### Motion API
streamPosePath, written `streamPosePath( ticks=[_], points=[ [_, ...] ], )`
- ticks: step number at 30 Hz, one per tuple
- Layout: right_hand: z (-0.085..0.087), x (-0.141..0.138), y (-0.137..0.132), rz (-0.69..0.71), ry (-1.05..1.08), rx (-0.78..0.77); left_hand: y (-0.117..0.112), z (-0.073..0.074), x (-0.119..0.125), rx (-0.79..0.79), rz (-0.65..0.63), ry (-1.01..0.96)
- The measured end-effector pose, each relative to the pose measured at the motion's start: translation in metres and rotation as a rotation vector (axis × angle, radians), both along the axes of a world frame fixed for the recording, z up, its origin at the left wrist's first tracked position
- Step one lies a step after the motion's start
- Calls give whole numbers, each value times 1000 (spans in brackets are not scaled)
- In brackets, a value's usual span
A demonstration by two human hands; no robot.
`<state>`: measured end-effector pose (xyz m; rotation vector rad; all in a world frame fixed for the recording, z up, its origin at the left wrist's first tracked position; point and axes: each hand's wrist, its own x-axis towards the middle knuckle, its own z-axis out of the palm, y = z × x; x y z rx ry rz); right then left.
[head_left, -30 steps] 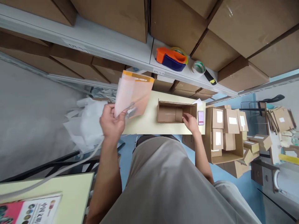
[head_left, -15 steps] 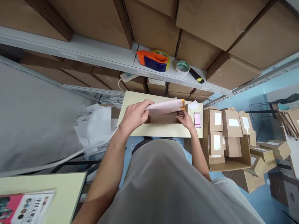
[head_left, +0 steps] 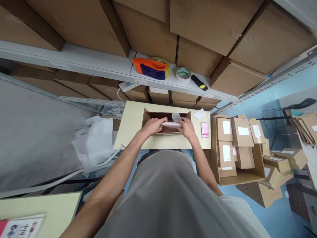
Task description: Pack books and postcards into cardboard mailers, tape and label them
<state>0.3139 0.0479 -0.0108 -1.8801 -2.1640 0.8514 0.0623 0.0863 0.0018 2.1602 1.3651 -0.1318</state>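
Left hand [head_left: 152, 126] pinched narrow on the left end of a pale flat pack [head_left: 171, 125]; right hand [head_left: 187, 128] has its fingers curled on the other end, so both hold it. Pack is edge-on at the mouth of an open cardboard box [head_left: 145, 116], between the box's long walls; can't tell how deep its lower edge sits. White slip [head_left: 176, 117] sticks up by the right fingers; can't tell if they grip it. Box sits on a cream table [head_left: 127, 120]. Right of it on the tabletop: loose white paper [head_left: 199, 114] and, nearer the person, a phone [head_left: 204, 129] with its screen lit. Off the table's right end, a big open carton [head_left: 241, 180] holds smaller labelled boxes [head_left: 225, 129]. Shelf [head_left: 94, 62] beyond the table carries an orange and blue tape dispenser [head_left: 151, 67], a tape roll [head_left: 183, 74] and a black cutter [head_left: 198, 82], in front of a row of brown cartons [head_left: 148, 36]. White sheeting [head_left: 97, 140] is heaped off the table's left end. Lower left, a second table [head_left: 61, 205] bears a printed booklet [head_left: 23, 227], cut off by the frame.
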Motion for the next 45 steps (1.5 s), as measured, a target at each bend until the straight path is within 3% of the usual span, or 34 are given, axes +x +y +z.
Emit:
streamPosePath(
  ticks=[7,14,20,24,27,30,34,36,40,45],
  points=[
    [10,-17,29,172,-390,-282,3,-23,-11,-55,-6,-32],
    [-13,-45,78,201,-501,-546,40,-65,6,-259,33,59],
    [-27,-64,79,160,-532,-552,36,-84,11,-233,58,79],
    [-16,-54,51,146,-514,-474,12,-80,-3,-164,59,45],
    [-1,-32,19,134,-431,-288,-20,-71,-21,-28,80,-53],
    [11,-9,-3,69,-272,-65,-57,-58,-35,209,194,-208],
    [13,6,4,-42,-235,94,-92,-48,-41,282,443,-169],
    [10,8,18,-84,-225,125,-100,-48,-40,254,494,-169],
    [5,3,41,-172,-148,76,-103,-48,-36,177,404,-272],
    [8,-13,42,-213,-46,33,-94,-46,-34,-27,187,-315]
  ],
)
